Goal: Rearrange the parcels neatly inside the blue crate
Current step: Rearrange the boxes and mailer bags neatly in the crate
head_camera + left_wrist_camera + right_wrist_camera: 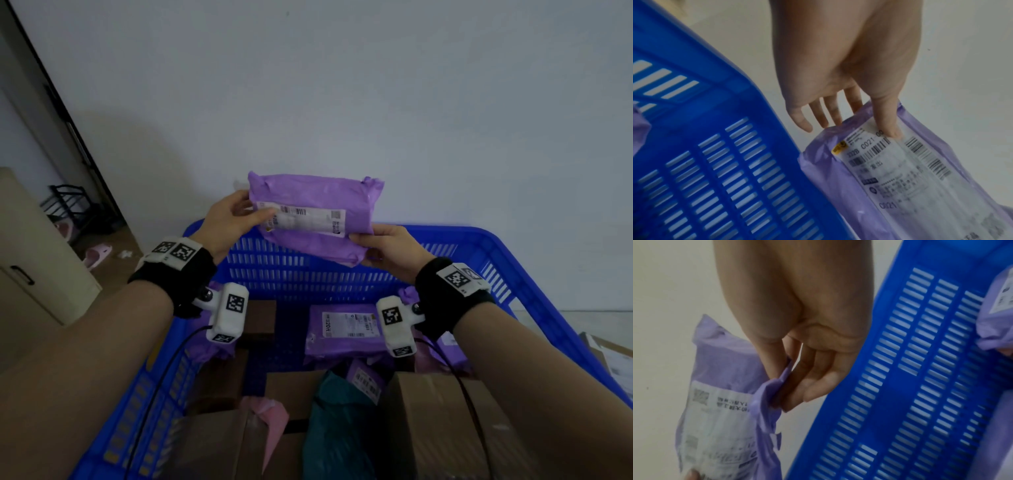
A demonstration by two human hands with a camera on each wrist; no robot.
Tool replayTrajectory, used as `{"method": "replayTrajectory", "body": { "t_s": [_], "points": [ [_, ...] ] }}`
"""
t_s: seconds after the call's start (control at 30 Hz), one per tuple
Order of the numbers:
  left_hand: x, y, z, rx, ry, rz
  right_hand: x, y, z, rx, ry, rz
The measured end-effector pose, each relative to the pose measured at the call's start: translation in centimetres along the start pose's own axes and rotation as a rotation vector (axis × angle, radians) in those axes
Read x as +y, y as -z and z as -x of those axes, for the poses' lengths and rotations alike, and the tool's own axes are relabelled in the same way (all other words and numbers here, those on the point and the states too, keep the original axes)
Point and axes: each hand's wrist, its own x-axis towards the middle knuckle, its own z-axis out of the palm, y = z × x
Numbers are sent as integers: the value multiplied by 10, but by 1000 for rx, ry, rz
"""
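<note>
A purple plastic parcel (pixel 315 202) with a white shipping label is held in the air above the far wall of the blue crate (pixel 479 240). My left hand (pixel 233 222) pinches its left edge, thumb on the label (pixel 888 128) and fingers behind. My right hand (pixel 383 246) pinches its lower right corner (pixel 777 382) between thumb and fingers. The parcel (pixel 910 178) shows in both wrist views beside the slotted crate wall (pixel 725 162) (pixel 910 369).
Inside the crate lie another purple parcel (pixel 346 329), brown cardboard boxes (pixel 442 421), a dark teal bag (pixel 339 421) and a pink bag (pixel 270 421). A plain wall stands behind the crate. A beige cabinet (pixel 30 260) is at the left, a box (pixel 613 359) at the right.
</note>
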Motion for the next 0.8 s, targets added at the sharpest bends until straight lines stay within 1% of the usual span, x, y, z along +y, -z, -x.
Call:
{"method": "replayTrajectory", "body": {
  "t_s": [0.07, 0.17, 0.3, 0.37, 0.47, 0.53, 0.6, 0.7, 0.8],
  "points": [
    [-2, -4, -2, 29, 21, 50, 2, 2, 0, -11, 20, 27],
    [-5, -7, -5, 74, 38, 45, 4, 4, -1, 2, 73, 60],
    [-14, -9, -9, 127, 87, 35, 5, 6, -4, 99, 139, 59],
    [-19, -10, -10, 118, 132, 28, 6, 7, -5, 169, 146, 17],
    [-26, -15, -6, 57, 217, 33, 11, 11, -8, 224, 138, -20],
    [-34, -21, -2, 35, 291, 2, 18, 16, -8, 247, 108, 1],
    [-44, -27, 2, 19, 354, -46, 30, 22, -12, 272, 45, 40],
    [-65, -39, 8, -12, 441, -90, 55, 31, -21, 304, -81, 129],
    [-87, -49, 11, -7, 533, -125, 81, 39, -32, 306, -218, 201]
  ]
}}
